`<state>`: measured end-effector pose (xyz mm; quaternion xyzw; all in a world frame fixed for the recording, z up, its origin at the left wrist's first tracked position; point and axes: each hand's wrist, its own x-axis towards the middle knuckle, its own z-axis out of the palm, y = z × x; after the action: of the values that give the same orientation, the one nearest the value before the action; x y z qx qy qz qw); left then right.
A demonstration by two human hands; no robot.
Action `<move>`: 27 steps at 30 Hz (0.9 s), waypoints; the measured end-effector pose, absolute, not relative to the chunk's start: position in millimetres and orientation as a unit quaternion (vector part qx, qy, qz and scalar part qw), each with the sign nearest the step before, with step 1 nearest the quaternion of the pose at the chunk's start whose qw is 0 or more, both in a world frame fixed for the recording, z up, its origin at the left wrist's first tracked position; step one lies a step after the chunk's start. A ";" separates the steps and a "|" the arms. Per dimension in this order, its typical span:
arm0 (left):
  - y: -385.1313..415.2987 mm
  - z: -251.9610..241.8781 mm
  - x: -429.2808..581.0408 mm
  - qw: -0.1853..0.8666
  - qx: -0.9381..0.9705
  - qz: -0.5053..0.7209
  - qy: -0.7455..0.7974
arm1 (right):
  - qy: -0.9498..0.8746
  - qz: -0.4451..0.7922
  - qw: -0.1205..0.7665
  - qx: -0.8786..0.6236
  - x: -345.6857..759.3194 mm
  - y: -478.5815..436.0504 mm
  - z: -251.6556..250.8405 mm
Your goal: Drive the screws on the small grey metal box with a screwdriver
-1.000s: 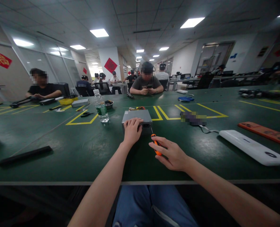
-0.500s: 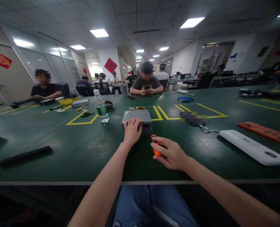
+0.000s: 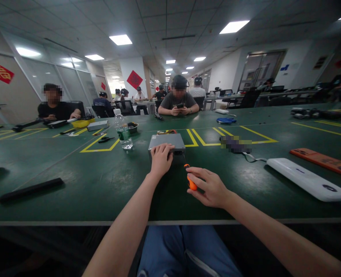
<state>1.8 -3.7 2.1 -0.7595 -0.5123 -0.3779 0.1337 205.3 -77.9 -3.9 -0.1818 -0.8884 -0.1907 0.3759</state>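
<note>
A grey metal computer power supply [image 3: 170, 141] sits on the green table in front of me, its socket side towards me and coloured wires at its back. My left hand [image 3: 161, 159] grips it from above, fingers bent over the top near edge. In my right hand [image 3: 209, 186] is an orange-handled screwdriver [image 3: 192, 183], pinched between thumb and fingers. Its thin shaft points up and away, with the tip at the near right corner of the power supply. Whether the tip sits in a screw is too small to tell.
Left of the power supply stands a water bottle [image 3: 123, 130] with a bowl [image 3: 132, 127] behind it. A black bar [image 3: 32, 189] lies at the left. On the right are a white power bank [image 3: 307, 180] and an orange phone [image 3: 321, 159]. A person [image 3: 179, 100] sits opposite.
The screwdriver handle has turned and shifted slightly in my right hand, its tip staying by the corner. My left hand holds its place. The person at far left has moved a hand.
</note>
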 end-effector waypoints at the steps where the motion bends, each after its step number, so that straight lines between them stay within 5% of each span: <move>1: -3.7 2.1 1.9 0.133 -0.760 -0.378 -0.513 | -0.884 -0.187 0.388 -0.180 205.0 -77.7 -4.5; 11: -3.1 0.8 2.2 0.135 -0.755 -0.382 -0.515 | -0.907 -0.181 0.331 -0.186 203.9 -79.9 -1.6; 20: -2.5 0.9 1.8 0.139 -0.757 -0.384 -0.510 | -0.902 -0.107 0.376 -0.181 206.5 -78.3 -6.0; 27: -2.8 0.9 1.9 0.138 -0.758 -0.384 -0.508 | -0.891 -0.182 0.376 -0.177 205.1 -77.0 -3.4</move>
<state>1.9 -2.8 0.9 -0.7585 -0.5081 -0.3839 0.1384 205.1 -77.0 -3.4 -0.1771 -0.8911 -0.1824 0.3758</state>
